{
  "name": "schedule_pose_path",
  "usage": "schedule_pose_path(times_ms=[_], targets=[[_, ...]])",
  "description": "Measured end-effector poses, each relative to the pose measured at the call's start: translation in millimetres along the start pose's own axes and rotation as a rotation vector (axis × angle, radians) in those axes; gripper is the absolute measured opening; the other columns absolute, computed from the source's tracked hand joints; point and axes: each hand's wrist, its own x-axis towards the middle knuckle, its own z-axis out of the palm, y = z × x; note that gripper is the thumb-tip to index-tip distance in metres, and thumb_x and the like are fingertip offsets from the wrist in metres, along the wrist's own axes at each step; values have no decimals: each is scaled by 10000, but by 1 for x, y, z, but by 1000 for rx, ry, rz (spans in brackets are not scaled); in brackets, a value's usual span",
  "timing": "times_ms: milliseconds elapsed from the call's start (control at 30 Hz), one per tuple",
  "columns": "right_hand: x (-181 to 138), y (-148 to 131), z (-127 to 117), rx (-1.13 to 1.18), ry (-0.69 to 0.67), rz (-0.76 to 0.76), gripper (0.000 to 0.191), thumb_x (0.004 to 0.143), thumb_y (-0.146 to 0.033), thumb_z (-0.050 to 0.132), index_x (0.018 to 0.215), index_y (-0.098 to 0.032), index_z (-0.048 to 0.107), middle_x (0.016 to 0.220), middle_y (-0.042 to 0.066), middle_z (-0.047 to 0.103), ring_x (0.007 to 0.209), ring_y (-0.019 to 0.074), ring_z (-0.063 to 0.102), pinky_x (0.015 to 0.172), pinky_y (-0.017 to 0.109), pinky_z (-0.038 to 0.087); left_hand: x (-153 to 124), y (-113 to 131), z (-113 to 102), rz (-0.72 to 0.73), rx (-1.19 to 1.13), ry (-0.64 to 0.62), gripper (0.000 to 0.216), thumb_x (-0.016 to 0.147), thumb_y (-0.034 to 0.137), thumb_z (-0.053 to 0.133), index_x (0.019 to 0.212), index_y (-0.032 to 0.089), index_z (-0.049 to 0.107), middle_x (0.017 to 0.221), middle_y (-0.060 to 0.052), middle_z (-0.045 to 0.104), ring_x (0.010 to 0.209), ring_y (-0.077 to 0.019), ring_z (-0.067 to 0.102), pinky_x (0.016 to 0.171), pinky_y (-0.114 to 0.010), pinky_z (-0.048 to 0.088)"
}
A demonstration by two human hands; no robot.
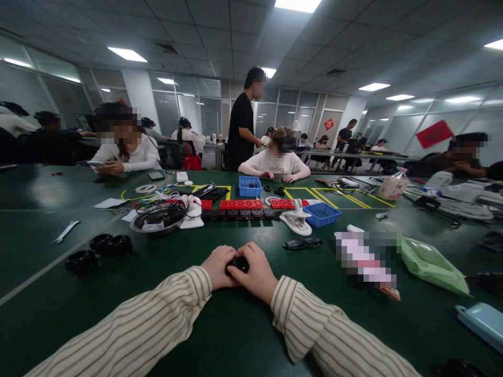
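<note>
Apparently rigid and fairly light, the glossy black round piece (240, 264) looks like hard plastic, so it should not give under a squeeze, though its smooth shine may make it slippery; the surest hold would be around its outer side wall, from opposite sides. It sits between the two hands, over the green table (236, 324), well in from the far edge; whether it touches the tabletop cannot be told. The left hand (220, 266) wraps its left side, the fingers curled close together, their tips hidden. The right hand (256, 268) arches over the other side, thumb laid across the near face and fingers bent over the far side, gripping it. Both forearms, in striped sleeves (157, 309), reach forward and converge.
</note>
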Motion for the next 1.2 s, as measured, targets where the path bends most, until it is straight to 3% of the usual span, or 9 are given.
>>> schedule_pose_path(times_ms=[100,300,500,767,1000,1200], targets=[[0,1,-1,73,-19,-74,169,650,-160,554,804,-180,488,843,34,489,829,181,456,764,334,385,1,-3,0,23,-94,-32,374,528,303,678,851,149,566,847,-48,551,818,-223,502,772,-354,410],[-4,0,-4,213,-55,-173,344,604,-96,438,936,-178,468,911,50,520,866,183,467,801,342,394,2,-8,-2,57,-201,-97,382,561,256,652,921,160,567,905,-45,547,864,-221,505,803,-355,420],[-3,-1,-4,151,3,-128,329,675,-210,519,995,-168,454,965,69,512,905,204,459,831,381,371,0,-5,0,30,-187,-68,653,515,364,721,1095,173,492,1030,-68,532,935,-259,495,857,-409,394],[-3,-4,-1,-38,-14,7,383,645,-405,656,888,-178,465,883,36,485,819,189,453,745,349,383,0,2,0,24,-82,-17,513,553,400,671,963,153,489,915,-64,532,857,-244,501,831,-406,393],[-2,-2,0,-14,-35,3,199,691,-242,609,828,-183,477,868,31,470,835,175,452,757,324,390,0,-1,0,18,-61,9,334,552,258,643,855,145,557,848,-58,548,818,-229,505,794,-367,402],[-3,-1,-4,89,-64,-103,277,646,-101,514,909,-179,473,912,40,505,877,183,460,809,339,383,0,-7,0,47,-184,-60,405,576,227,633,968,161,558,907,-47,558,869,-221,514,804,-346,422]])
